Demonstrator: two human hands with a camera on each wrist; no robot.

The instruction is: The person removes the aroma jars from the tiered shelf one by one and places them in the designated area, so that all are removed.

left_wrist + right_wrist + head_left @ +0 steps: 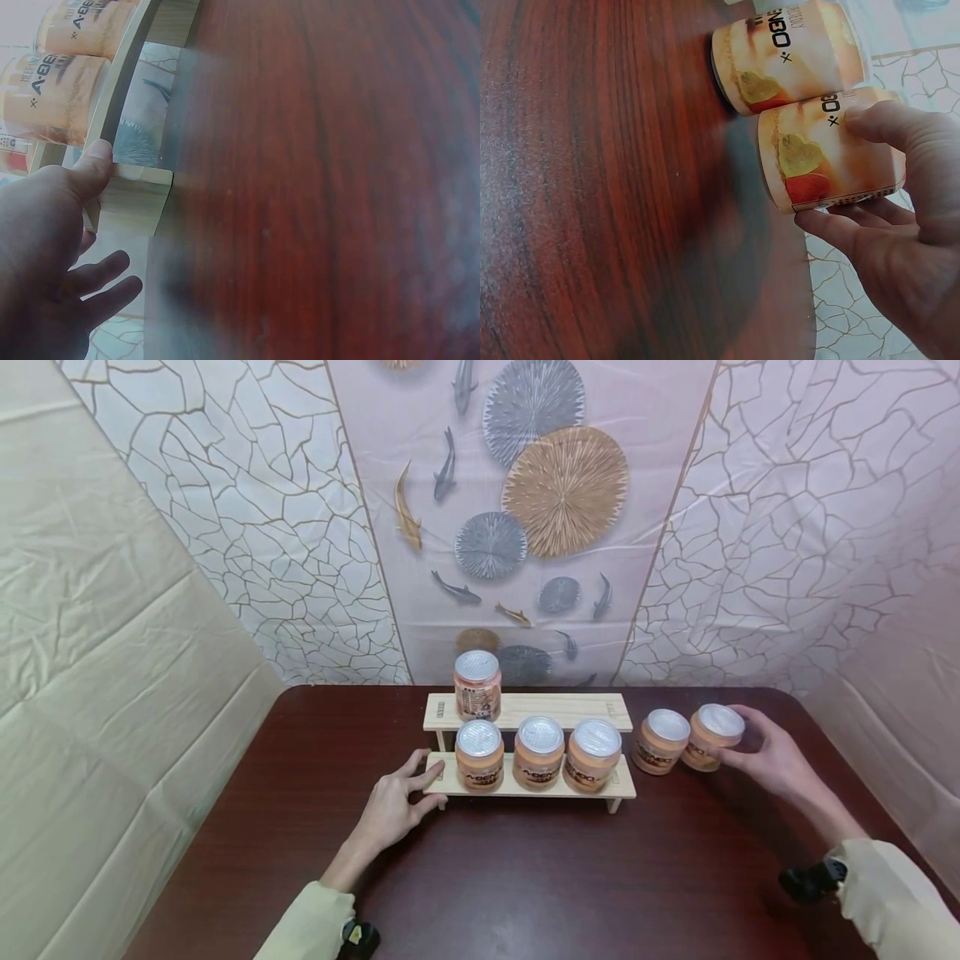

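A two-tier pale wooden rack stands on the table. My left hand pinches the left end of its lower step, with the thumb on the front edge and the other fingers spread. Three orange-labelled jars with clear, silvery-looking lids, a left, a middle and a right jar, stand on that step. One more jar is on the upper step, at its left. Right of the rack, my right hand grips the outer jar of a pair. Its neighbour touches it.
The dark reddish wooden table reaches back to a patterned cloth hung behind it. Plain pale cloth walls rise at the left and right.
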